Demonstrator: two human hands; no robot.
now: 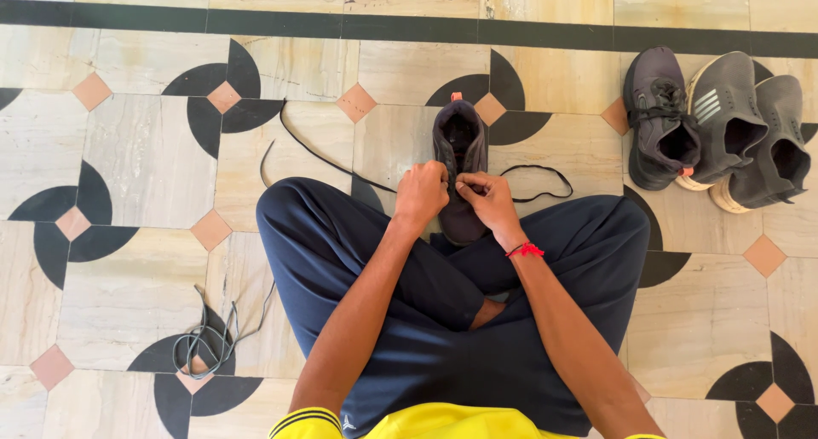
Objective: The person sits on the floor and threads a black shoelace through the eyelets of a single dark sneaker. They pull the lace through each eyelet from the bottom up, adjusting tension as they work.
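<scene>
I sit cross-legged on a tiled floor in dark blue trousers. A dark grey shoe [460,141] stands upright in front of my knees, toe toward me. My left hand [421,194] grips the shoe's left side near the eyelets. My right hand [487,197] pinches the black lace [537,183] at the shoe's front. One end of the lace trails far to the left across the floor, the other loops to the right. A red thread is tied around my right wrist.
Three more dark grey shoes [720,128] lie together at the upper right. A bundle of loose grey laces [204,341] lies on the floor at the lower left. A dark border stripe runs along the far edge of the floor.
</scene>
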